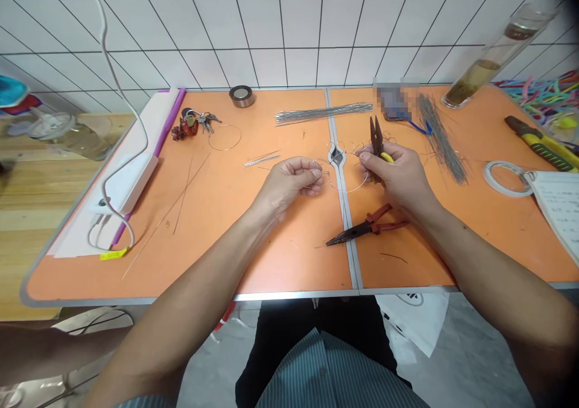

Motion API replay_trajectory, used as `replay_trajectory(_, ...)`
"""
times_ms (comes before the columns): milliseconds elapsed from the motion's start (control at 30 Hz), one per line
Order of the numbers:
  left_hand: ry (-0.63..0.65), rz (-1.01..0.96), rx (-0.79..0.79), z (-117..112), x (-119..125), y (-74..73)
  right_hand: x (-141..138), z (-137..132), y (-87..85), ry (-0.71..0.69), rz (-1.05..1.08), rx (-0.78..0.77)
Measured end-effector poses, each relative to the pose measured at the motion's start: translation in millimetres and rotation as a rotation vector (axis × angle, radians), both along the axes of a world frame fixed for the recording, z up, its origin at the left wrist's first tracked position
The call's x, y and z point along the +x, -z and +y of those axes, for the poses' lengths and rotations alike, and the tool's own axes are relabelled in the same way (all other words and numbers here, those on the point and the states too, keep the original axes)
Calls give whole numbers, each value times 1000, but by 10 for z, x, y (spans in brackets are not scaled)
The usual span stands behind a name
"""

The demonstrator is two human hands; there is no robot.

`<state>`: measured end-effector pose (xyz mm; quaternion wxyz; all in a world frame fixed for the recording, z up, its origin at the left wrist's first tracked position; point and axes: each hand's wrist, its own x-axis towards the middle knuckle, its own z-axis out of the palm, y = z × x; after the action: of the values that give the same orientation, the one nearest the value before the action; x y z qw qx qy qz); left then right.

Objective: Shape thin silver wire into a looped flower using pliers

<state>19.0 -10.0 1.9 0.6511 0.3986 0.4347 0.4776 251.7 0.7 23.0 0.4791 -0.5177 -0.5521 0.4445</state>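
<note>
My left hand [296,178] is closed in a pinch on thin wire near the table's middle. A curved loop of wire [350,191] runs from there toward my right hand [398,169]. That hand is wrapped around pliers with yellow handles [376,137], jaws pointing up and away from me; its fingertips also seem to touch the wire's far end. Red-handled needle-nose pliers [357,232] lie just below my right hand. Beyond the hands a bundle of straight wires [323,113] rests across the table seam. A wire ring [225,137] lies to the left.
Keys [205,120], black tape [242,96] and a white power strip [129,184] with a cable are at left. To the right are another wire bundle [441,136], a glass tube [479,76], a white ring [504,178], a yellow-black cutter [540,142] and paper [558,206].
</note>
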Motion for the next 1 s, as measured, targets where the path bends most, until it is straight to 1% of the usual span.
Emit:
replay_trajectory(167, -6, 25, -4, -4, -4, -17, 2, 0, -1, -6, -25, -9)
replay_trajectory(367, -32, -1, 108, -3, -13, -45, 10, 2, -5, -16, -18, -18)
replay_trajectory(467, -47, 9, 135, -1, -11, -71, 7, 1, -13, -13, -30, -23)
replay_trajectory(733, -16, -46, 118, 16, -12, -45, 1, -2, -10, -12, -7, -19)
replay_trajectory(1000, -19, -42, 107, 13, -10, -49, 3, 0, -6, -3, -27, -22)
